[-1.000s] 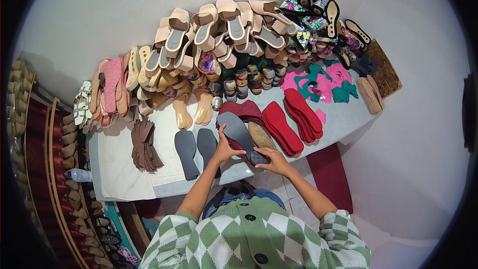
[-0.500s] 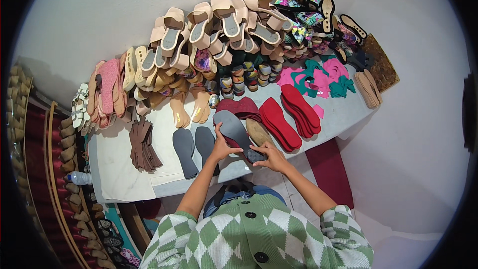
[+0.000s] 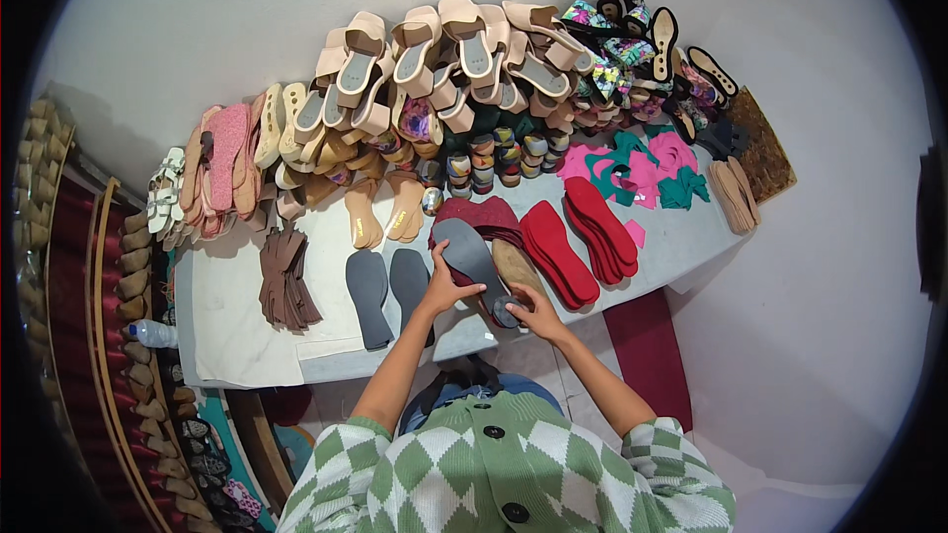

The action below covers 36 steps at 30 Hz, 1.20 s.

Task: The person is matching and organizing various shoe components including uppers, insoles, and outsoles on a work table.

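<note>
A grey shoe sole is held up over the table's near edge, its toe end pointing away and left. My left hand grips its left side, fingers along the edge and thumb across toward the middle. At the heel end, my right hand pinches a rounded dark grey part. Dark red material shows along the sole's underside; what it belongs to is mostly hidden. Just right of the sole lies a brown shoe last. Beyond it rests a stack of dark red pieces. Two more grey soles lie to the left.
Red sole stacks lie on the table at right. Brown strips and tan insoles are at left. Beige heeled sandals pile up against the wall. Pink and green scraps sit far right, a plastic bottle far left.
My right hand has shifted from spread fingers beside the heel to a closer pinch on its rounded end. My left hand keeps its grip. The view has shifted slightly.
</note>
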Each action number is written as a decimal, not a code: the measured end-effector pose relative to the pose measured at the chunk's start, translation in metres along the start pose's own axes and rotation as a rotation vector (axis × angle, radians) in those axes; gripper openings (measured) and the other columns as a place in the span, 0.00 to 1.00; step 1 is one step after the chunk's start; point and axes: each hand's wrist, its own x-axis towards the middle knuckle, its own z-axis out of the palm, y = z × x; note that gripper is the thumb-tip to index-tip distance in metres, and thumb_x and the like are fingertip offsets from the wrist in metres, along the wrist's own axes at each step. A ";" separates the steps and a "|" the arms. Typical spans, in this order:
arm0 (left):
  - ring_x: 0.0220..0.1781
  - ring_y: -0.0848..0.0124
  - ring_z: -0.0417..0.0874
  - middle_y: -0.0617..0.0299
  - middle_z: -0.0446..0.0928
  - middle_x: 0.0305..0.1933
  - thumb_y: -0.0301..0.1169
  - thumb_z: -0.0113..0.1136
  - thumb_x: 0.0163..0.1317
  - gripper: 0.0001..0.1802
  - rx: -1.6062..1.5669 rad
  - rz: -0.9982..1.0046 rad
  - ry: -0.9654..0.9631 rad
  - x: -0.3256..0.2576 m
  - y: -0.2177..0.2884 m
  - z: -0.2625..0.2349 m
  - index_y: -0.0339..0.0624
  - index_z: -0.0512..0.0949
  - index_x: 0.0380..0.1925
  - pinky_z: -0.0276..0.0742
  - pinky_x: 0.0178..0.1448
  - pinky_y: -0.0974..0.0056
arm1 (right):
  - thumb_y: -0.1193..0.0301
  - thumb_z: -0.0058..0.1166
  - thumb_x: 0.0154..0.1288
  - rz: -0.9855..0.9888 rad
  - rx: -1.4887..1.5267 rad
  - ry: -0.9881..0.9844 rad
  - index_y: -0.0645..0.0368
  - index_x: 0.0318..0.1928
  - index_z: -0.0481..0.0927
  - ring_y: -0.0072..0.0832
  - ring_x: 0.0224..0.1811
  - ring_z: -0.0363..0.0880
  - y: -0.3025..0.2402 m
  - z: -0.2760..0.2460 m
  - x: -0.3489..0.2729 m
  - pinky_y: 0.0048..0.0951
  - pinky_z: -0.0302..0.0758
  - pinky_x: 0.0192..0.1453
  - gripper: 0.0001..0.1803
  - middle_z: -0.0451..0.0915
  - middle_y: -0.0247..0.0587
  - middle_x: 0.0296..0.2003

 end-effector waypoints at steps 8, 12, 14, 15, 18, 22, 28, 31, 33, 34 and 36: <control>0.65 0.49 0.61 0.41 0.52 0.62 0.44 0.79 0.31 0.64 0.061 -0.005 0.056 -0.007 0.002 0.001 0.39 0.42 0.61 0.59 0.66 0.55 | 0.64 0.55 0.63 0.593 0.215 0.107 0.61 0.63 0.61 0.23 0.41 0.78 -0.002 0.016 -0.004 0.24 0.76 0.35 0.31 0.76 0.41 0.48; 0.64 0.49 0.60 0.42 0.51 0.62 0.44 0.79 0.31 0.64 0.031 -0.006 0.059 -0.009 -0.008 0.001 0.39 0.42 0.61 0.59 0.66 0.55 | 0.64 0.55 0.63 0.556 0.134 0.111 0.65 0.64 0.58 0.25 0.43 0.77 -0.003 0.021 -0.004 0.24 0.76 0.35 0.34 0.74 0.43 0.51; 0.64 0.50 0.60 0.42 0.50 0.62 0.44 0.79 0.31 0.63 -0.022 -0.014 0.056 -0.009 -0.019 -0.001 0.39 0.43 0.60 0.59 0.66 0.55 | 0.64 0.55 0.64 0.557 0.116 0.112 0.67 0.64 0.58 0.25 0.44 0.77 0.004 0.024 -0.003 0.24 0.76 0.35 0.34 0.73 0.45 0.52; 0.64 0.50 0.60 0.42 0.50 0.62 0.44 0.79 0.31 0.63 -0.024 -0.014 0.050 -0.008 -0.019 0.000 0.39 0.43 0.60 0.59 0.66 0.55 | 0.64 0.54 0.64 0.492 0.033 0.135 0.68 0.64 0.57 0.27 0.45 0.77 0.011 0.026 -0.003 0.24 0.76 0.36 0.35 0.71 0.47 0.54; 0.65 0.51 0.59 0.42 0.50 0.63 0.44 0.79 0.31 0.63 -0.029 0.006 0.076 -0.009 -0.021 0.001 0.39 0.43 0.60 0.59 0.66 0.55 | 0.63 0.54 0.64 0.472 -0.006 0.134 0.68 0.64 0.56 0.30 0.46 0.76 0.009 0.024 -0.005 0.24 0.77 0.37 0.35 0.68 0.51 0.57; 0.64 0.52 0.61 0.43 0.52 0.62 0.42 0.78 0.32 0.61 -0.062 0.013 0.073 -0.007 -0.013 -0.001 0.41 0.44 0.61 0.59 0.66 0.55 | 0.61 0.54 0.64 0.523 0.052 0.178 0.63 0.64 0.59 0.32 0.48 0.75 -0.030 0.031 -0.010 0.27 0.79 0.37 0.33 0.68 0.52 0.56; 0.63 0.55 0.63 0.45 0.56 0.61 0.35 0.74 0.42 0.52 -0.301 -0.042 0.023 -0.007 0.003 -0.010 0.47 0.48 0.62 0.63 0.64 0.55 | 0.65 0.55 0.60 -0.179 -0.705 0.465 0.58 0.55 0.69 0.41 0.49 0.73 -0.035 0.038 -0.025 0.34 0.71 0.49 0.23 0.72 0.49 0.46; 0.63 0.56 0.64 0.45 0.57 0.61 0.33 0.71 0.46 0.47 -0.297 -0.053 -0.031 -0.005 0.009 -0.016 0.47 0.50 0.62 0.65 0.63 0.55 | 0.68 0.57 0.56 -0.271 -0.788 0.506 0.58 0.44 0.75 0.44 0.48 0.70 -0.044 0.042 -0.030 0.37 0.66 0.52 0.15 0.73 0.47 0.43; 0.62 0.58 0.66 0.46 0.58 0.60 0.32 0.70 0.47 0.45 -0.262 -0.086 -0.067 -0.004 0.012 -0.017 0.46 0.51 0.61 0.65 0.62 0.57 | 0.69 0.57 0.54 -0.292 -0.803 0.490 0.58 0.40 0.76 0.43 0.47 0.70 -0.045 0.041 -0.032 0.37 0.66 0.50 0.13 0.73 0.45 0.42; 0.62 0.58 0.66 0.46 0.58 0.60 0.32 0.70 0.47 0.45 -0.260 -0.086 -0.066 -0.004 0.012 -0.017 0.46 0.51 0.61 0.65 0.62 0.57 | 0.69 0.58 0.53 -0.312 -0.819 0.474 0.58 0.37 0.77 0.42 0.46 0.70 -0.046 0.041 -0.033 0.38 0.67 0.49 0.10 0.73 0.43 0.42; 0.60 0.60 0.67 0.47 0.61 0.58 0.30 0.69 0.49 0.43 -0.292 -0.048 -0.014 -0.004 0.011 -0.017 0.44 0.52 0.60 0.66 0.62 0.59 | 0.69 0.58 0.52 -0.345 -0.840 0.458 0.57 0.36 0.78 0.41 0.45 0.71 -0.049 0.040 -0.034 0.39 0.67 0.49 0.10 0.73 0.42 0.43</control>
